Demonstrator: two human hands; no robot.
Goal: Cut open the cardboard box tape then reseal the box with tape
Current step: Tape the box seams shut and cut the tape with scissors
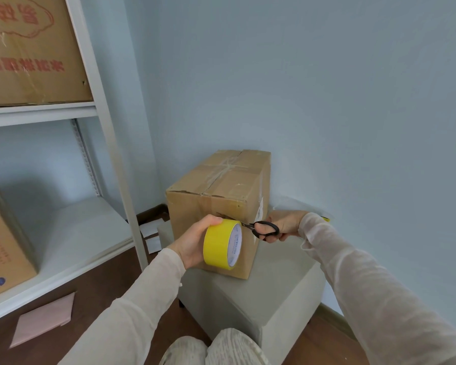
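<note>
Pale blue wall (327,101) corner; white shelving (111,143) at left. Grey stool (274,293): taped cardboard box (221,185) at its far corner. Left hand (192,241) grips yellow tape roll (219,243) before box front; right hand (282,225) grips black scissors (263,229), blades beside roll.

A storage corner of a lived-in room: a white metal shelving rack (111,143) holds printed cardboard cartons (29,48), set against pale blue walls (327,88), with a dark wood floor (95,291) and a grey upholstered ottoman (261,299).

3x cardboard boxes (221,185) (29,48) (3,246), 1x yellow tape roll (217,243), 1 pr scissors (266,229), 2x hands (192,241) (284,223), 1x stool (248,299).
</note>
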